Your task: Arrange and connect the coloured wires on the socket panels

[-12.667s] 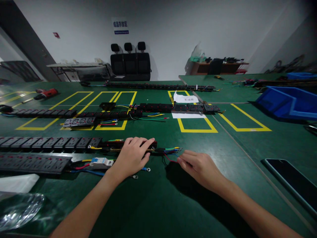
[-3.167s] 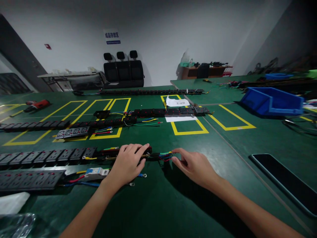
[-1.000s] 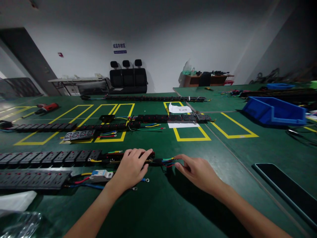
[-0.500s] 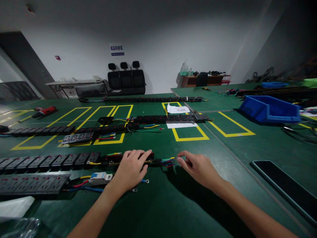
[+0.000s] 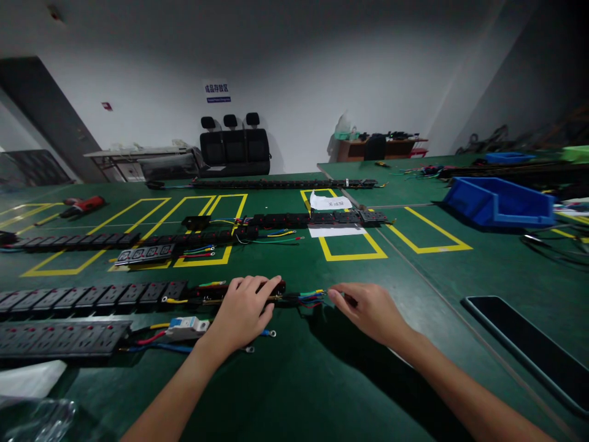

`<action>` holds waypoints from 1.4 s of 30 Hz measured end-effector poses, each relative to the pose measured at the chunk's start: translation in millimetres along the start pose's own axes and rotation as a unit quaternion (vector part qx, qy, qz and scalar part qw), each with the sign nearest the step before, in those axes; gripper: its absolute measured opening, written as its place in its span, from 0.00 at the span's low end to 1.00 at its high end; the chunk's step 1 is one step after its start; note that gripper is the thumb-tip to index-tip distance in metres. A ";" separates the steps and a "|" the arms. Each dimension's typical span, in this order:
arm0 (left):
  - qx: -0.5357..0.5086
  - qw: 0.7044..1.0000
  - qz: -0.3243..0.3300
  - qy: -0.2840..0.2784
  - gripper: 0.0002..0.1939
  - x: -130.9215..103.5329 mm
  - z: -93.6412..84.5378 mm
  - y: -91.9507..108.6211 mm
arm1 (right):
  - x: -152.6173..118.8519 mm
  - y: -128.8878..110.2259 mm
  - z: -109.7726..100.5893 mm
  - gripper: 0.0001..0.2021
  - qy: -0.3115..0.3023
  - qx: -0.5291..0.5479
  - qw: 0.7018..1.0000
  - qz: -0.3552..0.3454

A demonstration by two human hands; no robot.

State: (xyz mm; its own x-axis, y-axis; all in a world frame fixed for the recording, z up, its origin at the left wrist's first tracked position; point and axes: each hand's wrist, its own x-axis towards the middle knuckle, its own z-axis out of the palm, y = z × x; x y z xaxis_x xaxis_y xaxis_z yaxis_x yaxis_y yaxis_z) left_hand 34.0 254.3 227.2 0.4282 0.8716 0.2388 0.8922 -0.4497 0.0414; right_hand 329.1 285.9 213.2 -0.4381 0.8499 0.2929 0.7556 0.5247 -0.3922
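My left hand [image 5: 246, 313] lies palm down over a dark strip with a brass-coloured edge, its fingers wrapped over the top and the thumb at the near side. From the strip's right end comes a bundle of coloured wires [image 5: 313, 298]. At the tips of those wires my right hand [image 5: 363, 307] is closed in a pinch; what it holds is too small to make out. A row of black sockets [image 5: 105, 299] runs off to the left. Nearer me lie another socket strip [image 5: 64, 341] and a white and blue breaker [image 5: 188, 328] with thick wires.
A black phone-like slab [image 5: 529, 350] lies at the right. Behind it stands a blue bin [image 5: 499, 202]. More socket strips [image 5: 285, 220] cross the green table [image 5: 405, 270] farther back. A red power tool [image 5: 85, 207] is at the left, and clear plastic [image 5: 37, 417] at the near left.
My right thumb and fingers have drawn closer together at the wire tips. My left hand has stayed on the strip.
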 end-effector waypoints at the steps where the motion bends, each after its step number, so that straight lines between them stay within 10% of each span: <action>1: 0.002 1.000 0.000 0.001 0.28 0.1 0.5 -0.3 | 0.4 0.2 0.2 0.18 -0.011 -0.005 1.000 -0.001; 42: 0.016 1.000 0.004 0.007 0.28 1.1 3.0 -1.5 | 1.9 3.0 2.3 0.29 -0.016 0.006 1.000 0.021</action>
State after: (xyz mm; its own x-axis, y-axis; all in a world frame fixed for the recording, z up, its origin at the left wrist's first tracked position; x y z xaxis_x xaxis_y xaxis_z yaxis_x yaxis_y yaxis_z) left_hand 33.6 256.5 224.5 0.4327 0.8652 0.2532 0.8933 -0.4494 0.0092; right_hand 329.4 289.1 210.5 -0.4206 0.8725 0.2486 0.7680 0.4883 -0.4143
